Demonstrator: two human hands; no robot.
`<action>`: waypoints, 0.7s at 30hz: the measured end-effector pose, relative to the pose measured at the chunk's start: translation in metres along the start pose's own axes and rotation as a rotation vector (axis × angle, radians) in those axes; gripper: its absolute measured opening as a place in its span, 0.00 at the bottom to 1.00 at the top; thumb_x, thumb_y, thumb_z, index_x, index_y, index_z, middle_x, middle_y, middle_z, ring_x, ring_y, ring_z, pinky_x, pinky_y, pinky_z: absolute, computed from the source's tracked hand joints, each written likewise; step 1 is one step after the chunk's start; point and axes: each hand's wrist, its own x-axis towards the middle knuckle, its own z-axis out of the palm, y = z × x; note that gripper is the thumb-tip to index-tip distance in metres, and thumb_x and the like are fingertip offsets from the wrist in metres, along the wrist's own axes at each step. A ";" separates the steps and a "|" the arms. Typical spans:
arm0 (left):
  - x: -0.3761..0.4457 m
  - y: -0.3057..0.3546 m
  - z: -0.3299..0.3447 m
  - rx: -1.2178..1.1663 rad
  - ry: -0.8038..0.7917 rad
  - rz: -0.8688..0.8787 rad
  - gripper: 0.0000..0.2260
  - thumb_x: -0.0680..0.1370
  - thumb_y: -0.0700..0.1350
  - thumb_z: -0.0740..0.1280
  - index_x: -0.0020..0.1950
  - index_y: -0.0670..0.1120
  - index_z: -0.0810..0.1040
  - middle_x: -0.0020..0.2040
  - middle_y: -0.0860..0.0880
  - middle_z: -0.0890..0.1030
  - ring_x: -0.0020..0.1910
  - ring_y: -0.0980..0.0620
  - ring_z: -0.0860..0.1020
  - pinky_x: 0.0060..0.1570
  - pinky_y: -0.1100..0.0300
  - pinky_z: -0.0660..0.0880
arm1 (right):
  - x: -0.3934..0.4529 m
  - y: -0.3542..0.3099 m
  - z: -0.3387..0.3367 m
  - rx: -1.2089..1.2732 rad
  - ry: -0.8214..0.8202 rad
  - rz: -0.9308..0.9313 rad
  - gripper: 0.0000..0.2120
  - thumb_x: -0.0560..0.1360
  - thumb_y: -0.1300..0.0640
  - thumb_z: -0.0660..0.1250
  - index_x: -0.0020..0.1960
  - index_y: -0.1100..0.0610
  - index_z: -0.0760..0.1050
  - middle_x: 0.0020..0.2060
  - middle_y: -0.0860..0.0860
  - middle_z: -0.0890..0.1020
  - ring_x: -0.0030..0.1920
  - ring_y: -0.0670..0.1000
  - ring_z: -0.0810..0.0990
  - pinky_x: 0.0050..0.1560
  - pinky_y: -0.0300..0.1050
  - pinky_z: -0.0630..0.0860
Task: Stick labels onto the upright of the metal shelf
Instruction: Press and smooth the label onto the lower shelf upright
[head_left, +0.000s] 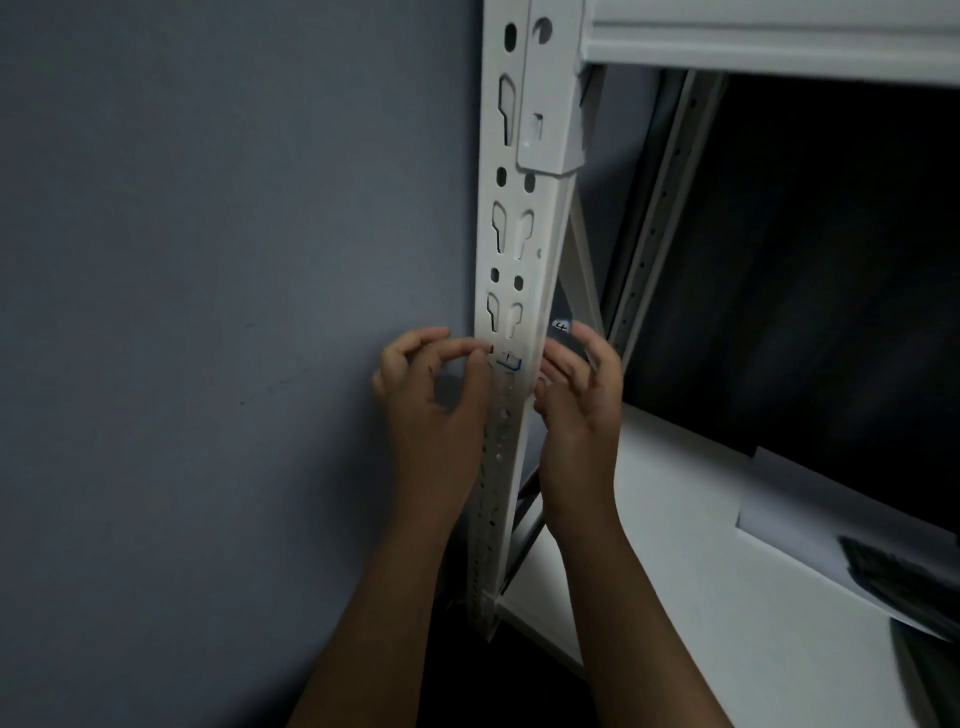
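Both bare forearms are reaching up from the bottom of the head view toward the white perforated metal upright (511, 312) of the shelf, which is standing against a grey-blue wall (208, 260). On the wall side of the post, the left hand (434, 400) is sitting with its fingers curled, thumb and forefinger tips meeting in a narrow pinch at the edge of the upright; whether anything is caught in that grip cannot be told. On the other side, the right hand (582, 400) is hovering close beside the post with fingers loosely spread and relaxed, and a small white label with a handwritten mark (561, 326) is clinging to one raised fingertip. Between the two hands, a white label with blue pen marks (509, 361) is lying flat on the front face of the upright, just below a pair of keyhole slots. Behind the right hand, a white shelf board (701, 545) is stretching away, carrying a dark flat object (898, 577) at the right edge. Above, a white horizontal beam (769, 41) is hooking into the top of the post.
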 end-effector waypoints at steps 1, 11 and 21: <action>-0.001 0.002 -0.001 -0.053 -0.023 -0.025 0.09 0.74 0.45 0.69 0.41 0.60 0.77 0.52 0.61 0.70 0.60 0.54 0.70 0.58 0.68 0.67 | -0.002 -0.001 0.002 -0.046 0.015 -0.046 0.19 0.75 0.66 0.63 0.62 0.51 0.70 0.57 0.51 0.78 0.56 0.43 0.79 0.52 0.34 0.76; -0.013 0.020 -0.023 -0.399 -0.294 -0.197 0.06 0.76 0.39 0.66 0.44 0.50 0.78 0.38 0.60 0.81 0.40 0.65 0.79 0.39 0.74 0.72 | -0.018 -0.026 0.004 -0.117 0.027 -0.147 0.12 0.76 0.65 0.66 0.45 0.48 0.77 0.44 0.47 0.81 0.48 0.43 0.80 0.49 0.36 0.76; -0.013 0.016 -0.029 -0.427 -0.324 -0.157 0.06 0.74 0.40 0.66 0.44 0.51 0.79 0.40 0.58 0.82 0.43 0.63 0.79 0.43 0.72 0.73 | -0.021 -0.032 0.002 -0.049 -0.093 -0.015 0.10 0.74 0.67 0.68 0.45 0.52 0.81 0.41 0.45 0.85 0.46 0.45 0.83 0.48 0.35 0.77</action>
